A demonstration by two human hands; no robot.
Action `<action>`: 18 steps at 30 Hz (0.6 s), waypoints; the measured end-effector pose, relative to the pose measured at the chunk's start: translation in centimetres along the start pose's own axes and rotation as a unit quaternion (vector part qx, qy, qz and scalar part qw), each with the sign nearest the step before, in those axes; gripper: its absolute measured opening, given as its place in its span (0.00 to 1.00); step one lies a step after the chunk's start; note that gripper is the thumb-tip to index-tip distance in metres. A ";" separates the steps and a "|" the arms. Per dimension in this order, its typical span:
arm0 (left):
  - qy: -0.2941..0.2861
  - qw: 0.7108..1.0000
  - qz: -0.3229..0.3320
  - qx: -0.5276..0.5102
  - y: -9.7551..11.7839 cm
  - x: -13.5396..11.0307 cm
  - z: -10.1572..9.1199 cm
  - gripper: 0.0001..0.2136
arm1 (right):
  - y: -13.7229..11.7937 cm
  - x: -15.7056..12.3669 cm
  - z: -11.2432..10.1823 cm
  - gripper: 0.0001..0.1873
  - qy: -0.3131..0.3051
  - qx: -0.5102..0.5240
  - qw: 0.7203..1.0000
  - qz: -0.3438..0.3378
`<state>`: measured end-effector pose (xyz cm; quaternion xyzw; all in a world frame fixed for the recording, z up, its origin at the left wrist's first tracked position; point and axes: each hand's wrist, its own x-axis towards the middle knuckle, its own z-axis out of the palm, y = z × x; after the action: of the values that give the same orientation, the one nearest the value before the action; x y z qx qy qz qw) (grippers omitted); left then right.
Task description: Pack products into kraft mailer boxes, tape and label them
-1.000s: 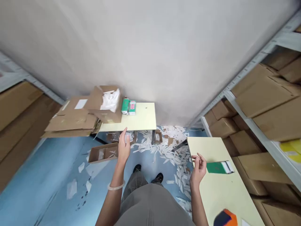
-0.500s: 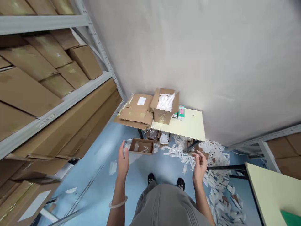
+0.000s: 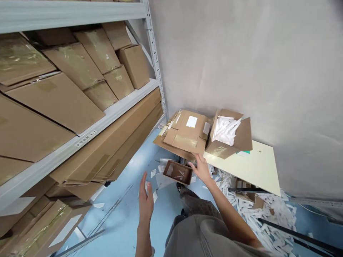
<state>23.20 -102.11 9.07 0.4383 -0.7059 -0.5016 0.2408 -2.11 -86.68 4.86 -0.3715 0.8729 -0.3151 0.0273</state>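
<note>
My right hand (image 3: 200,167) reaches forward to the near edge of a stack of flattened cardboard boxes (image 3: 184,134) that overhangs a pale yellow table (image 3: 252,167); its fingertips are at or under the cardboard and mostly hidden. My left hand (image 3: 146,200) hangs in the air above the blue floor, flat, fingers together, holding nothing. An open brown carton (image 3: 227,134) full of white plastic-wrapped items stands on the table beside the flat stack. A small shallow cardboard tray (image 3: 178,172) lies on the floor just below my right hand.
A metal shelving rack (image 3: 80,139) packed with large brown cartons fills the left side. White paper scraps (image 3: 257,210) litter the floor under and around the table. A grey wall stands behind. A black table frame (image 3: 294,232) shows at lower right.
The view has swung left and closer to the table. My right hand has stretched forward from mid-air to the edge of the flattened cardboard. My left hand has dropped lower.
</note>
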 end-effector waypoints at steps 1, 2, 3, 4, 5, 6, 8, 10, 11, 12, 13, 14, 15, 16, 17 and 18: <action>-0.001 1.000 -0.001 0.004 0.2 1.1 0.0 0.28 | 0.1 2.1 1.6 0.28 -0.026 -0.027 0.999 -0.006; 0.000 1.000 -0.003 0.008 0.3 2.1 0.1 0.28 | 0.3 4.2 3.2 0.30 -0.049 -0.051 0.997 -0.008; 0.003 1.000 -0.007 0.013 0.4 3.2 0.2 0.27 | 0.4 6.1 4.8 0.34 -0.069 -0.072 0.995 -0.006; 0.008 1.000 -0.012 0.017 0.4 4.1 0.3 0.27 | 0.5 7.8 6.2 0.37 -0.086 -0.090 0.992 -0.002; 0.013 1.000 -0.018 0.021 0.4 5.1 0.5 0.27 | 0.6 9.4 7.5 0.41 -0.102 -0.107 0.989 0.003; 0.016 0.999 -0.024 0.023 0.3 6.0 0.8 0.27 | 0.6 10.8 8.7 0.45 -0.116 -0.123 0.986 0.008; 0.012 0.999 -0.044 0.025 0.1 7.6 1.3 0.27 | 0.6 13.0 10.7 0.51 -0.136 -0.156 0.978 0.023; -0.006 0.997 -0.068 0.024 -0.4 9.1 1.9 0.27 | 0.6 14.2 12.2 0.54 -0.140 -0.190 0.970 0.051; -0.018 0.997 -0.078 0.022 -0.8 9.8 2.1 0.28 | 0.6 14.5 12.7 0.55 -0.135 -0.204 0.967 0.065; -0.030 0.996 -0.085 0.020 -1.3 10.7 2.4 0.28 | 0.5 14.7 13.1 0.54 -0.128 -0.213 0.966 0.074; -0.042 0.995 -0.089 0.018 -1.8 11.6 2.6 0.28 | 0.5 14.8 13.4 0.53 -0.118 -0.216 0.966 0.077; -0.055 0.994 -0.091 0.016 -2.4 12.6 2.7 0.28 | 0.4 14.9 13.5 0.51 -0.106 -0.213 0.968 0.075; -0.070 0.993 -0.090 0.014 -3.1 13.8 2.9 0.28 | 0.3 15.0 13.4 0.49 -0.091 -0.207 0.972 0.071; -0.088 0.992 -0.086 0.013 -3.7 15.1 2.9 0.28 | 0.1 15.1 13.2 0.48 -0.074 -0.197 0.975 0.066; -0.107 0.991 -0.080 0.013 -4.2 16.6 2.9 0.28 | -0.1 15.2 12.9 0.46 -0.056 -0.187 0.979 0.063; -0.128 0.989 -0.073 0.013 -4.7 18.2 2.9 0.28 | -0.4 15.4 12.4 0.45 -0.039 -0.177 0.981 0.062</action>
<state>13.65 -116.85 1.88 0.4242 -0.7034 -0.5605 0.1051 -9.49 -103.66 -1.97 -0.3275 0.9346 -0.1382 0.0148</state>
